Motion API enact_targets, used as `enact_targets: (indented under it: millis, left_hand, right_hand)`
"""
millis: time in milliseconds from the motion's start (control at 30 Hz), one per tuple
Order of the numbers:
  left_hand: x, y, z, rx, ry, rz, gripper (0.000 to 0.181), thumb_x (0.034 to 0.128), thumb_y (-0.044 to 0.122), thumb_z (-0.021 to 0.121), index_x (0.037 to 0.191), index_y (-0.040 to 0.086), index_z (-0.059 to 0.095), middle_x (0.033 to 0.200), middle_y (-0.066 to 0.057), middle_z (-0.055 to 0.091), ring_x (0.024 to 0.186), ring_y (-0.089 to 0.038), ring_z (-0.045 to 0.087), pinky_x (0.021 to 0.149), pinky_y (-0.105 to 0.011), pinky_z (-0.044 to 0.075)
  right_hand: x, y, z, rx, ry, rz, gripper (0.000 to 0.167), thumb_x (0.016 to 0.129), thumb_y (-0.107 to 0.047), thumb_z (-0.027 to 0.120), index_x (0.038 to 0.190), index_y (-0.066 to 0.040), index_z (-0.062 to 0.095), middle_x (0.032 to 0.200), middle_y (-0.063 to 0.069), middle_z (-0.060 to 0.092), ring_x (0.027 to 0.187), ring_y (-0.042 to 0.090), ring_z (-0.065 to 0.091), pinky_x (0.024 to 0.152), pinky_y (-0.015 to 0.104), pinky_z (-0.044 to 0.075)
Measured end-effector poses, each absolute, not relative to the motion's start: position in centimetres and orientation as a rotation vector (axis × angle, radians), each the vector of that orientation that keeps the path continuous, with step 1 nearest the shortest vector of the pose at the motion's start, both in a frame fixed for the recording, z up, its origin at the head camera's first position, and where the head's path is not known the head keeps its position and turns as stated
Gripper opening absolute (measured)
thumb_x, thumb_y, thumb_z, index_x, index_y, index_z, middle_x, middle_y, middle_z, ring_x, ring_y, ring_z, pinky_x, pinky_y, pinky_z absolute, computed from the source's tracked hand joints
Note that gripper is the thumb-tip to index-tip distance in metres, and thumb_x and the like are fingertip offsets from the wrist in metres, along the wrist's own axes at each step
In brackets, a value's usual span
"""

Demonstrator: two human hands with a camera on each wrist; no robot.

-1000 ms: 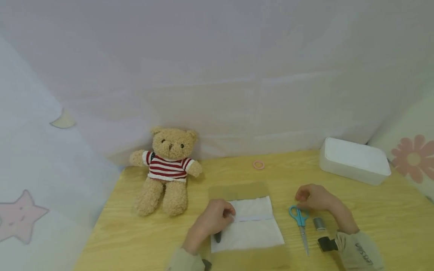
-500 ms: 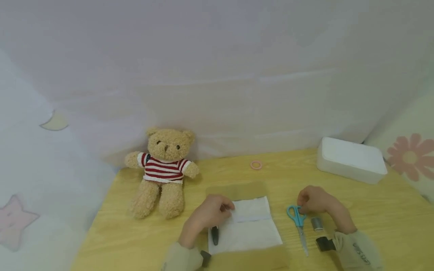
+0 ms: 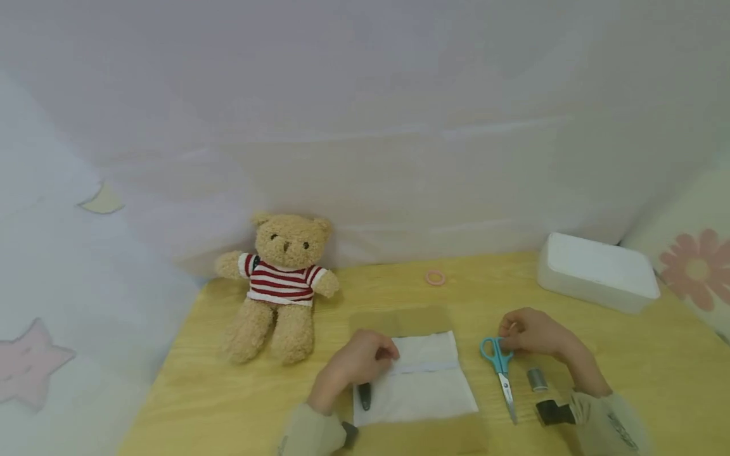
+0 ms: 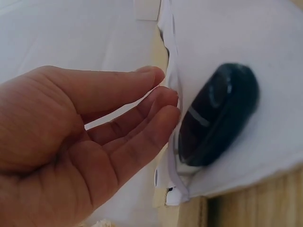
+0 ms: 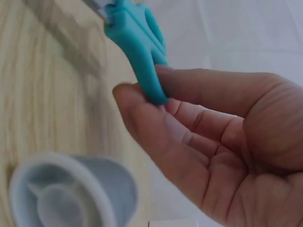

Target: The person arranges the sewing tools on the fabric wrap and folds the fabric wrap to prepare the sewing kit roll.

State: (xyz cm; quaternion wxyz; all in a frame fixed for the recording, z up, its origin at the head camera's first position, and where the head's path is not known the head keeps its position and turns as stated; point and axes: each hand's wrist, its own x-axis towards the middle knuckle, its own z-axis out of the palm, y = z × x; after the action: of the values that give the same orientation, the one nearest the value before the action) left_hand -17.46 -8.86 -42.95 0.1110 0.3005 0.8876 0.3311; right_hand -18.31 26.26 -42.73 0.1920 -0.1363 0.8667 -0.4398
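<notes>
Taking hold of the turquoise-handled scissors with metal blades [image 3: 499,364] looks done: the right hand [image 3: 533,332] pinches one handle loop, apparently above the yellow wood-grain table [image 3: 194,386], near the grey thread spool [image 3: 537,380]. Still left, seemingly, is putting them to use or setting them elsewhere. The left hand [image 3: 360,358] is at the edge of the white zipped fabric pouch [image 3: 428,399], the glossy black oval fob [image 4: 220,116] lying on top; whether it grips the edge I cannot tell

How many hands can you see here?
2. The left hand is at the left side of the white cloth; the right hand pinches the turquoise scissors. No others show.
</notes>
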Motion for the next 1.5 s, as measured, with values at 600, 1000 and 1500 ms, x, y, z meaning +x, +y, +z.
enact_targets:
  millis: [600, 1000, 1500]
  left_hand:
    - [-16.8, -7.7, -43.5, 0.882, 2.579, 0.867, 0.010, 0.0799, -0.002, 0.070, 0.085, 0.007, 0.070, 0.071, 0.006, 0.054, 0.066, -0.005, 0.047, 0.063, -0.020, 0.043]
    - [-17.0, -7.1, -44.0, 0.932, 2.664, 0.777, 0.013, 0.0821, 0.001, 0.069, 0.076, 0.010, 0.064, 0.067, 0.008, 0.053, 0.063, -0.002, 0.044, 0.063, -0.019, 0.040]
    - [-16.9, -7.2, -43.9, 0.895, 2.668, 0.787, 0.014, 0.0782, -0.002, 0.070, 0.074, 0.010, 0.064, 0.065, 0.010, 0.050, 0.063, -0.002, 0.043, 0.061, -0.017, 0.040]
  right_hand:
    - [-18.5, 25.6, -42.4, -0.289, 2.408, -1.636, 0.025, 0.093, -0.010, 0.062, 0.103, 0.012, 0.057, 0.089, 0.021, 0.065, 0.077, 0.032, 0.067, 0.069, 0.039, 0.057]
    - [-19.8, 20.1, -40.9, -0.255, 2.359, -1.895, 0.031, 0.092, -0.015, 0.065, 0.107, 0.011, 0.057, 0.098, 0.024, 0.062, 0.079, 0.025, 0.068, 0.074, 0.042, 0.055]
    - [-21.8, 17.3, -42.9, -0.250, 2.053, -2.021, 0.025, 0.090, -0.005, 0.064, 0.105, 0.012, 0.055, 0.090, 0.021, 0.064, 0.075, 0.019, 0.067, 0.073, 0.038, 0.056]
